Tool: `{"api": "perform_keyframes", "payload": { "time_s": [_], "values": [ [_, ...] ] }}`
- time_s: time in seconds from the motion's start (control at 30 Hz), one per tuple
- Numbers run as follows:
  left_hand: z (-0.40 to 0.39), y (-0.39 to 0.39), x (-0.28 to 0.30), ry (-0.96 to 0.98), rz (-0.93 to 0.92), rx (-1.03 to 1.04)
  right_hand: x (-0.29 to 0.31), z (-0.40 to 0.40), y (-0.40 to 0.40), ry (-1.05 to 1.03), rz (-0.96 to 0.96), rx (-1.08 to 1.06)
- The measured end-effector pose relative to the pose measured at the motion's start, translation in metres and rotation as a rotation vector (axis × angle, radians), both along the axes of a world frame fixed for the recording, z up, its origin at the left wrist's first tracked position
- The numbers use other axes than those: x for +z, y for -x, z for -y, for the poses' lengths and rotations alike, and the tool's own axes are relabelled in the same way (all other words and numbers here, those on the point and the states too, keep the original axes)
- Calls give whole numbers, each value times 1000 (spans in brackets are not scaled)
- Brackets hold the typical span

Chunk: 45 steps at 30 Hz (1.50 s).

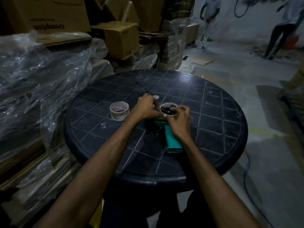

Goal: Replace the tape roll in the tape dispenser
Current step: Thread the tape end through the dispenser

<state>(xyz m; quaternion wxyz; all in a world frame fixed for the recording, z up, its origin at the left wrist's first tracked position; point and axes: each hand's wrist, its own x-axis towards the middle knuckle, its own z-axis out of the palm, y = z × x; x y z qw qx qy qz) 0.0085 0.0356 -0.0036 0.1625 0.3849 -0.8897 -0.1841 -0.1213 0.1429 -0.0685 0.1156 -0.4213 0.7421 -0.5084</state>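
Note:
A teal tape dispenser lies flat on the round dark table, handle toward me. A thin tape roll sits on its black hub. My right hand grips that roll and hub from the near right side. My left hand is closed at the roll's left edge, pinching what looks like the loose tape end; the exact hold is hidden by the fingers. A second beige tape roll with a printed core lies flat on the table, left of my left hand and apart from it.
Plastic-wrapped stacks of flattened cardboard press against the table's left side. Cardboard boxes are piled behind. Two people stand on the concrete floor at the far right. A cable runs along the floor on the right.

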Motion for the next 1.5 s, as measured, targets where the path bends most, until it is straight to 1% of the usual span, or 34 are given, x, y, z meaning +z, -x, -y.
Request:
{"api": "perform_keyframes", "payload": {
  "time_s": [0.1, 0.2, 0.3, 0.37, 0.43, 0.47, 0.53, 0.63, 0.8, 1.1, 1.17, 1.23, 1.3, 1.4, 1.5],
  "values": [
    [-2, 4, 5, -5, 57, 45, 1, -1, 1, 5, 16, 6],
    [-7, 8, 9, 65, 107, 59, 2, -2, 2, 0, -1, 1],
    [-13, 11, 8, 189, 253, 57, 2, -3, 1, -7, -23, 6],
    [-17, 15, 5, 322, 370, 53, 2, -5, 0, -15, -29, 9],
    [-21, 17, 1, 437, 418, 41, 3, -6, -1, -17, -35, 7],
    [-21, 17, 0, 458, 417, 40, 3, -6, -1, -16, -36, 10],
    [-19, 15, -1, 426, 397, 64, 3, -6, -2, -17, -31, 22],
    [-13, 11, -1, 310, 370, 73, 3, -3, -1, -33, -31, 29],
    [-6, 7, -4, 91, 195, 113, -1, 0, 1, -35, -27, 29],
    [-7, 15, -13, 164, 96, 82, 0, -1, -1, -36, -43, 11],
    [-3, 13, -17, 111, 53, 98, 2, -5, -5, -50, -122, -20],
    [-2, 10, -18, 49, 32, 89, 5, -13, -8, -14, -260, -40],
    [-3, 9, -18, 28, 28, 68, 7, -23, -9, -28, -374, 39],
    [1, 10, -18, 16, 18, 27, 9, -34, -11, -178, -451, 200],
    [11, 12, -18, -10, 29, -7, 14, -29, -22, -237, -571, 234]
  ]
}}
